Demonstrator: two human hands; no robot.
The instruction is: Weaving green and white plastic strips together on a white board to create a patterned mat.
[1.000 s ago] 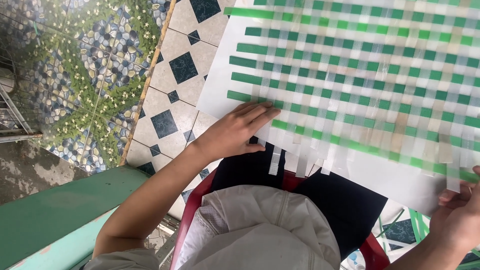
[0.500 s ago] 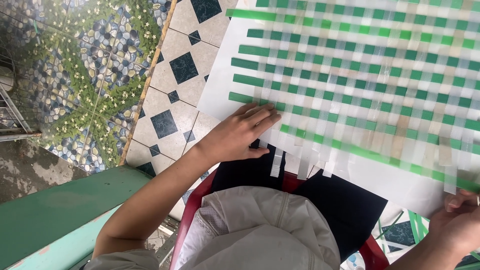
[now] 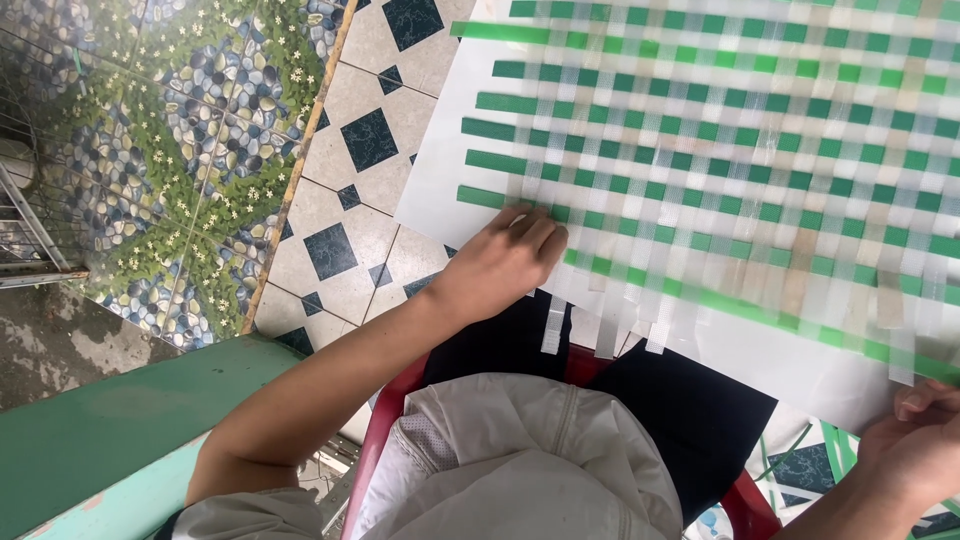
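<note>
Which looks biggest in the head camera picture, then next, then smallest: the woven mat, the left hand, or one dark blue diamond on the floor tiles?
1. Woven mat, by far the largest.
2. Left hand.
3. Dark blue diamond, smallest, though the floor lies farther from the camera, so it may look smaller than it is.

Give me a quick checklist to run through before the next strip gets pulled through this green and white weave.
1. Left hand flat on the woven mat, pinning its near left edge: ok.
2. Right hand at the mat's near right corner; what its fingers pinch: cannot tell.
3. Green strips lying parallel across the mat: ok.
4. Loose white strip ends hanging free off the near edge, untangled: ok.
5. Mat resting over the lap above the red chair: ok.
6. Weave tightness in the middle: cannot tell, blurred.
</note>
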